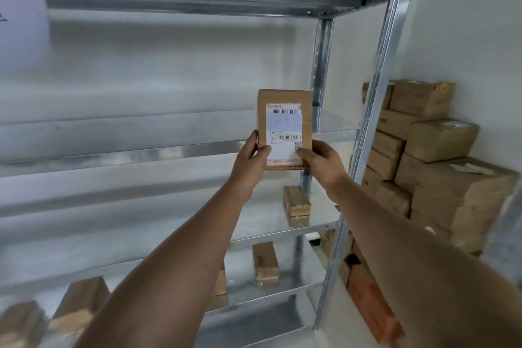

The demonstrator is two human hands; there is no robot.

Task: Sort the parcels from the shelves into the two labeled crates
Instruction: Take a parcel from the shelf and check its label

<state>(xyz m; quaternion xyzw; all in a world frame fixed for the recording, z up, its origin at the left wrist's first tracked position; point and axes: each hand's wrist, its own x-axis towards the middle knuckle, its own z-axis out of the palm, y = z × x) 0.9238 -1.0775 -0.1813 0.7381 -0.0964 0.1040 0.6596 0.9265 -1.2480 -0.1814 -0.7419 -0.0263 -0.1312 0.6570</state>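
**Bright steel, matt cardboard**

The shelving rack is galvanised metal, silvery and mottled, its shelf edges catching soft glare. The parcel held at the centre is matt brown cardboard, crossed by a band of glossy clear tape, with a smooth white paper label printed in black. Small parcels at 6 o'clock are the same dull cardboard. The stacked boxes at 3 o'clock are rough, matt cardboard. The wall looks smooth and matt white.

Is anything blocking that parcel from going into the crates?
I cannot tell: no crate shows here. Both hands, left and right, hold the parcel up in front of the shelf, with nothing between fingers and parcel.
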